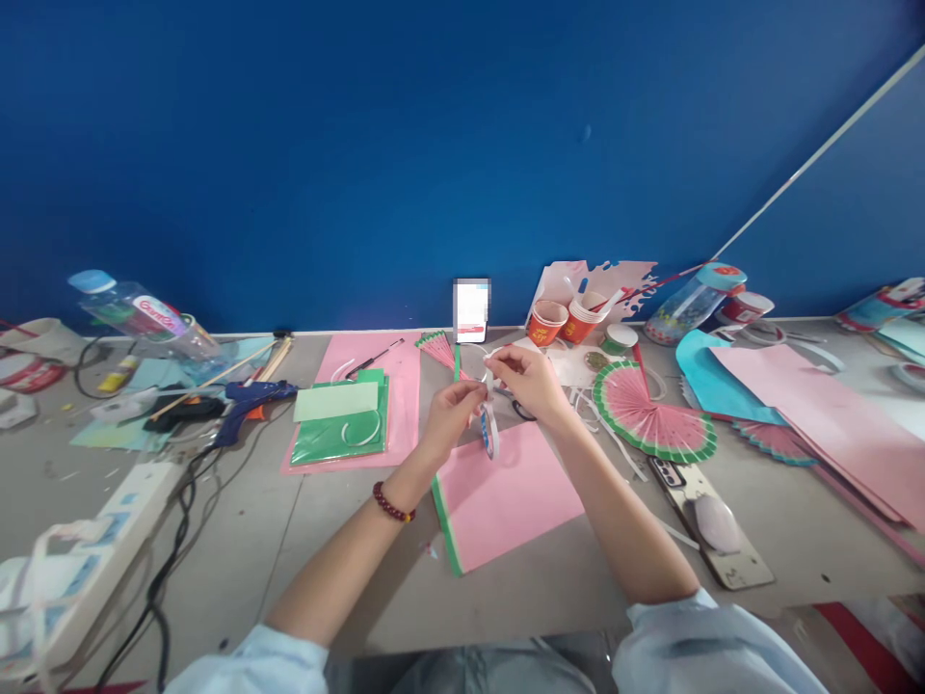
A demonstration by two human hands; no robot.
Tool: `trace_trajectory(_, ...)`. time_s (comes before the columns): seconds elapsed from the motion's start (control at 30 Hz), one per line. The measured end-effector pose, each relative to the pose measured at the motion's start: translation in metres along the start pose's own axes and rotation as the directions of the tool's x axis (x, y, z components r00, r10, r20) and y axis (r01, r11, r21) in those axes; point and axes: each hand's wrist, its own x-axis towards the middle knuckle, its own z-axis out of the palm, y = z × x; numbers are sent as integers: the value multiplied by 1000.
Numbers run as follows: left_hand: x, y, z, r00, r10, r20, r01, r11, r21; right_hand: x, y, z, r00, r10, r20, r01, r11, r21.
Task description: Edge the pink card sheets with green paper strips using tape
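Observation:
Both my hands are together over a pink paper sheet (513, 501) with a green strip along its left edge. A thin roll of white tape (492, 436), with blue print on its inner side, hangs on edge below my fingers. My left hand (457, 413) is closed in a pinch at the roll's upper left. Closed too, my right hand (531, 383) pinches a white tape end close above the roll. The exact grip points are partly covered by my fingers. Close behind is a folded pink and green paper fan (437, 349).
A lit phone (471, 313) leans on the blue wall. Left are a glue gun (250, 397), a power strip (108, 549) and green paper packs (339, 414). Right lie an opened watermelon-patterned fan (654, 414), paper cups (547, 323) and a phone (723, 540) with a mouse on it.

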Motion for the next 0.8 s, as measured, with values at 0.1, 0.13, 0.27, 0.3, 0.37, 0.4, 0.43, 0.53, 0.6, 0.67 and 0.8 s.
trace_trajectory(0.1, 1, 0, 0, 1000, 11, 13, -10, 1000, -7, 0, 0, 0, 1000, -10, 5, 10, 1000, -1)
trace_trajectory(0.13, 1, 0, 0, 1000, 12, 17, -12, 1000, -9, 0, -1, 0, 1000, -11, 6, 11, 1000, 0)
trace_trajectory(0.27, 1, -1, -1, 1000, 1, 12, -1, 1000, 0, 0, 0, 0, 1000, -13, 5, 13, 1000, 4)
trace_trajectory(0.3, 1, -2, -1, 1000, 4, 8, -4, 1000, 7, 0, 0, 0, 1000, -16, 3, 16, 1000, 6)
trace_trajectory(0.37, 1, -4, 0, 1000, 22, -3, -22, 1000, 21, 0, 2, 0, 1000, -21, -3, 21, 1000, 8)
trace_trajectory(0.4, 1, -5, 0, 999, 33, -13, -32, 999, 23, 0, 2, 0, 1000, -21, -6, 22, 1000, 9)
trace_trajectory(0.43, 1, -5, 0, 999, 39, -24, -39, 999, 21, 0, 3, 0, 1000, -20, -9, 20, 1000, 10)
trace_trajectory(0.53, 1, -5, 2, 998, 33, -56, -33, 999, -6, 1, 4, 1, 1000, -12, -21, 12, 1000, 16)
trace_trajectory(0.6, 1, -3, 2, 998, 24, -66, -25, 999, -21, 1, 4, 2, 1000, -8, -28, 8, 1000, 19)
trace_trajectory(0.67, 1, -3, 2, 997, 20, -69, -21, 1000, -20, 1, 3, 2, 999, -5, -36, 6, 1000, 16)
trace_trajectory(0.8, 2, -6, 1, 998, 12, -66, -12, 1000, 6, 1, 3, 3, 999, 0, -36, 1, 1000, 16)
